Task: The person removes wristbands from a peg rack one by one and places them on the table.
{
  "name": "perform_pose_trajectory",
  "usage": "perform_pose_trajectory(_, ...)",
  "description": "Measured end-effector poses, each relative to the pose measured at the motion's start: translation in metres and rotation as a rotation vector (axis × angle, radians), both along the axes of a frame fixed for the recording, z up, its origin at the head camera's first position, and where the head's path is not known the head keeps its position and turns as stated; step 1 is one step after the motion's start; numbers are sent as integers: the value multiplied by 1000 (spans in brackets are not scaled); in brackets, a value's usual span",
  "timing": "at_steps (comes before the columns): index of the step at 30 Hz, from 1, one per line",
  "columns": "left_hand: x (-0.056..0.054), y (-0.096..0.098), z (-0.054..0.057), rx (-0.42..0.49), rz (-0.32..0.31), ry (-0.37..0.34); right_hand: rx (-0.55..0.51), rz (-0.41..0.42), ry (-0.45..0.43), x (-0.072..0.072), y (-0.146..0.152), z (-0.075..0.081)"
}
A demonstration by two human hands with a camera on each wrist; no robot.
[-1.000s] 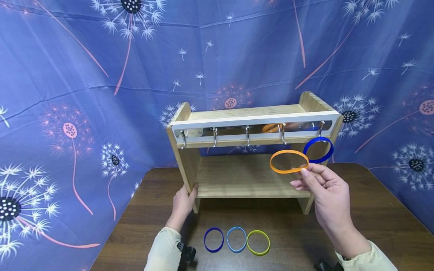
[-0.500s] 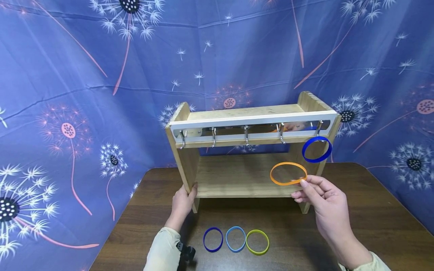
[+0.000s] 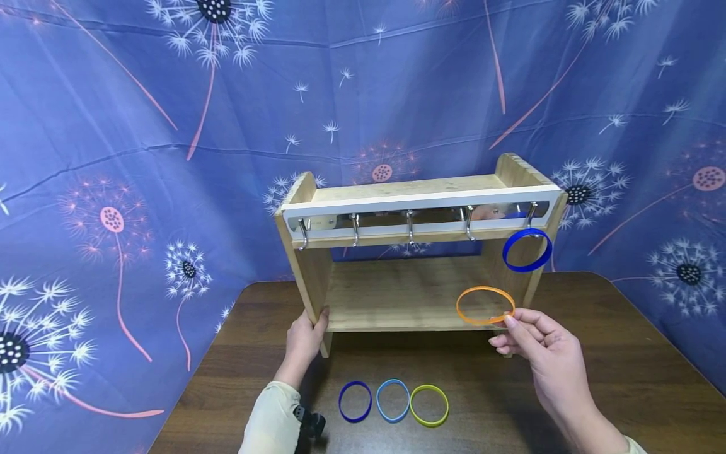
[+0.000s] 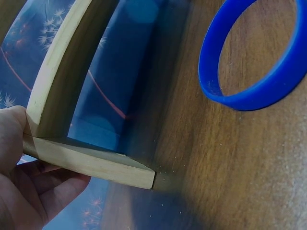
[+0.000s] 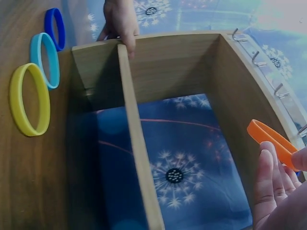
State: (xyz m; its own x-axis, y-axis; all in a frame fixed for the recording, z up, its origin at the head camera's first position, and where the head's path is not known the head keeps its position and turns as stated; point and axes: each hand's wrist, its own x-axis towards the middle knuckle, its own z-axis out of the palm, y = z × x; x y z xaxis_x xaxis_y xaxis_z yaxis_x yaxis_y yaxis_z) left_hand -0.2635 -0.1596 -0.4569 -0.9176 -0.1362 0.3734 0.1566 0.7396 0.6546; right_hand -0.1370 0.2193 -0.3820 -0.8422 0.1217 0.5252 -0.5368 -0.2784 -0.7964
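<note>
An orange wristband (image 3: 466, 315) is pinched at its right side between thumb and fingers of my right hand (image 3: 558, 356), held in front of the wooden rack's lower shelf (image 3: 397, 290). My left hand (image 3: 302, 343) grips the rack's left side panel low down; the left wrist view shows the thumb and fingers around the wood. A blue wristband (image 3: 527, 268) hangs from the rightmost metal hook (image 3: 531, 213). The other hooks (image 3: 411, 227) along the rail carry no bands. In the right wrist view the orange wristband (image 5: 273, 139) is tilted near the hook rail.
On the brown table (image 3: 227, 378), in front of the rack, lie a dark blue wristband (image 3: 355, 421), a light blue wristband (image 3: 392, 420) and a yellow-green wristband (image 3: 429, 424) in a row. A blue patterned cloth (image 3: 255, 94) hangs behind the table.
My right hand has lowered the orange wristband from near the hook rail to the front of the lower shelf. The left hand keeps its grip on the rack.
</note>
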Motion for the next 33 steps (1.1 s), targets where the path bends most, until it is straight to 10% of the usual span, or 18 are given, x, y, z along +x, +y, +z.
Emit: perform_pose_trajectory(33,0,0,0,7,-2,-6,175,-59,-328,15,10,-63)
